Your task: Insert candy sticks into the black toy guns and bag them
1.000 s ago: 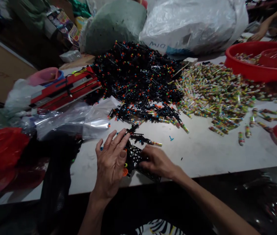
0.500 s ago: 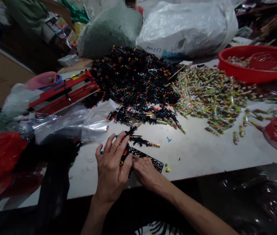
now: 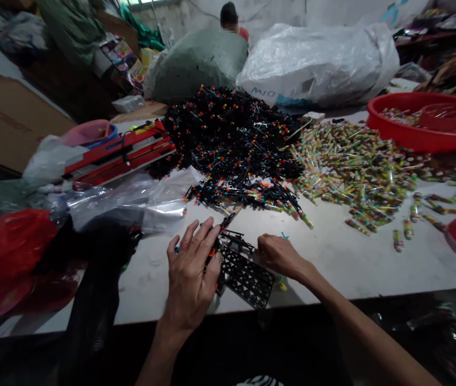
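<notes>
From the wearer's head we look forward and down, close above the worktop (image 3: 332,268), with the wall (image 3: 199,15) farther off; ours is the only view.

Pile of toy guns (image 3: 232,134) far-center on tabletop (image 3: 332,262). Candy tubes (image 3: 352,161) heaped right of it, basin (image 3: 425,142) far right. Plastic sheets (image 3: 131,203) left of center, carton (image 3: 14,123) far left. Perforated tray (image 3: 248,276) at near edge. Big sacks (image 3: 316,67) behind pile.
</notes>
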{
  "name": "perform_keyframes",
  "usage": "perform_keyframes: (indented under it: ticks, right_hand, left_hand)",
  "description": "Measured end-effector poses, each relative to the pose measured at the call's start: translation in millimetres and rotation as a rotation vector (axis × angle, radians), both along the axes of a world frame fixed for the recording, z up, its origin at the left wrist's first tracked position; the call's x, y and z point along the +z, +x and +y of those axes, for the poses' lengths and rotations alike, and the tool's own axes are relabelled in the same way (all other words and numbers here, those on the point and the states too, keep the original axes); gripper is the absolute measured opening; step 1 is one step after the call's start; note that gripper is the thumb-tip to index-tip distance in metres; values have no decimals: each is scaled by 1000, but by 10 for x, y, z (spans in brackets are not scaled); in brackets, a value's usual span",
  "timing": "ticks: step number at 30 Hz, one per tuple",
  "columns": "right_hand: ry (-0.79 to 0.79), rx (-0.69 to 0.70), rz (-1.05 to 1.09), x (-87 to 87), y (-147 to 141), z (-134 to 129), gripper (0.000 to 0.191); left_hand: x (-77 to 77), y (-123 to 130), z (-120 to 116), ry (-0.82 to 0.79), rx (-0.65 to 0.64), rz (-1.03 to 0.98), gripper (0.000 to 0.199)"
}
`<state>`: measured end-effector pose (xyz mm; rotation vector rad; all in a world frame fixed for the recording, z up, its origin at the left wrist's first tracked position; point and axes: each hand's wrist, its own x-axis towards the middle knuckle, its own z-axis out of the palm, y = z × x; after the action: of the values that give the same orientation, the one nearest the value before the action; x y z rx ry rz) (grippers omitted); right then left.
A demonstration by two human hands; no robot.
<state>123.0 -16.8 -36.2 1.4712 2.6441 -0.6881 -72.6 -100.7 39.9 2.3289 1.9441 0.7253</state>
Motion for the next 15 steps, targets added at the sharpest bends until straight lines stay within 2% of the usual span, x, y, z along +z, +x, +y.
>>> perform_keyframes:
  ticks: [4,8,10,12,15]
  right_hand:
    - [-164,-92,341,-20,19,-39,14]
    - [-409,-128,673,-108,-224,-25,8]
    - [-470,-105,760,-151,-379,-47,6]
    - [-464,-98,806,-186,-498,-75,5]
    - [-457,-127,790,-224,-577,-97,6]
  left_hand:
    - [-6,-4,6,23,-14,-15,42]
    - [-15,0,20,28,-23,-25,41]
    - [-14,3,19,25,-19,-26,41]
    - [-8,5,15,21,-13,-25,42]
    - [5,6,8,10,-8,-19,43]
